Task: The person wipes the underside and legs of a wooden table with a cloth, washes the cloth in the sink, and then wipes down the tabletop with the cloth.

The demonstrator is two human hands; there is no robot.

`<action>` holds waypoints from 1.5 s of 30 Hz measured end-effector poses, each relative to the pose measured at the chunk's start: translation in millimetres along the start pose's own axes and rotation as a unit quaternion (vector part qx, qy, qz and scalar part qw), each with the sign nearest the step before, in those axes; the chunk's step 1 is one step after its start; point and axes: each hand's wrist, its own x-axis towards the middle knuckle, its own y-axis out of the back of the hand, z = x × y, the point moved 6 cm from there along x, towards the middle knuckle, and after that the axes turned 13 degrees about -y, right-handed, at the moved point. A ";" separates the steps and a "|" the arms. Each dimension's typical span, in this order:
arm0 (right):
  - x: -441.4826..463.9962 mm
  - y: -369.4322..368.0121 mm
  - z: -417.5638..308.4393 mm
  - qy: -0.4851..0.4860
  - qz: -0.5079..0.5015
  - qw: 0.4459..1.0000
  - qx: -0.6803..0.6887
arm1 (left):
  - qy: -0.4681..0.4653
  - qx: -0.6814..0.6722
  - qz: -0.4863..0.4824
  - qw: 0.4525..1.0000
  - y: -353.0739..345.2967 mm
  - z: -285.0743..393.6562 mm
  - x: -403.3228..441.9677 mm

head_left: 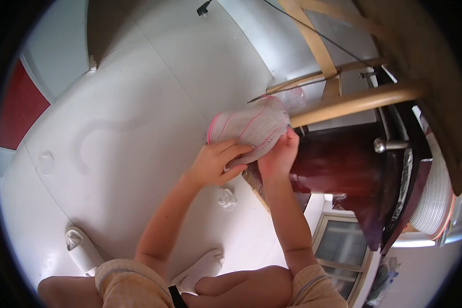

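Note:
A white cloth with pink stripes and a pink edge is held up in front of me by both hands. My left hand grips its lower left edge, fingers lying over the fabric and thumb underneath. At the cloth's lower right edge, my right hand is closed on it with bent fingers; part of the grip is hidden. Just right of the cloth is a wooden chair's pale rail. Behind my right hand stands a dark red wooden cabinet.
A black plug lies on the pale floor, and a dark cord runs by the chair. Crumpled clear plastic is below my left hand. A white slipper lies at lower left. A metal knob juts from the cabinet.

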 end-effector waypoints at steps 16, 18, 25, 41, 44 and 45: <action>81.6 -87.4 -191.2 0.175 0.235 0.956 0.023 | 0.130 0.086 0.055 0.986 -100.8 -67.3 86.0; 137.3 -31.7 -249.7 0.167 0.322 0.929 -0.076 | 0.096 0.121 0.095 0.984 -103.6 -75.8 82.1; 140.0 -58.0 -250.0 0.387 0.277 0.879 -0.010 | 0.077 0.104 0.128 0.983 -102.2 -77.9 82.1; 233.7 -23.0 -243.1 -0.024 0.364 0.209 -0.907 | 0.088 0.046 0.145 0.984 -99.1 -80.7 83.3; 239.4 -25.6 -246.1 0.078 0.379 0.190 -0.903 | 0.088 0.037 0.148 0.984 -97.6 -83.5 82.9; 245.8 -19.5 -255.7 0.098 0.319 0.247 -0.910 | 0.091 0.032 0.146 0.985 -98.6 -82.6 82.4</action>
